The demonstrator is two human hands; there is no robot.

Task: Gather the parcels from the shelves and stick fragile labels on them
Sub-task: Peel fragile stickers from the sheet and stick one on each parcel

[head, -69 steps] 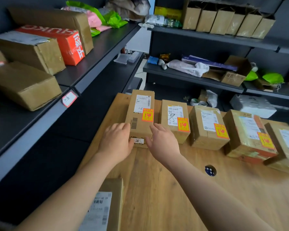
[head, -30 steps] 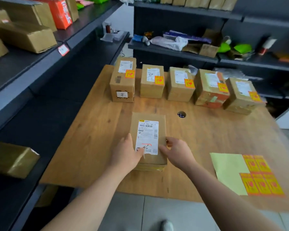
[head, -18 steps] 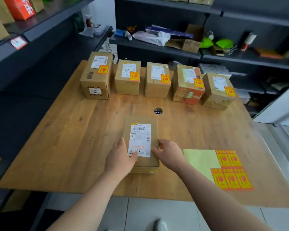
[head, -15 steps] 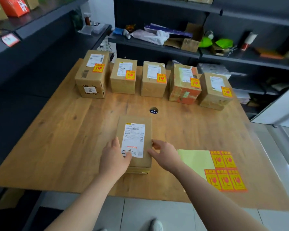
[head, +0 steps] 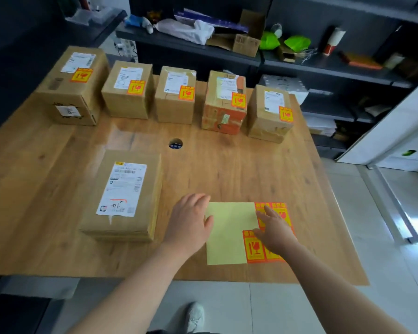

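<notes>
Yellow sheet (head: pixel 227 239) under flat left hand (head: pixel 191 221), right hand (head: pixel 274 231).

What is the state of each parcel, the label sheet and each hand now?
near parcel: flat on the table, no fragile label.
five far parcels: in a row, each labelled fragile.
label sheet: flat, left part bare.
left hand: open, on the sheet's left edge.
right hand: open, resting on the remaining labels.

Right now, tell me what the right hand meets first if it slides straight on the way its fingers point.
The right hand lies on the label sheet, fingers aimed away and slightly left. Past the sheet comes bare table, then probably the orange-taped parcel in the back row.
</notes>
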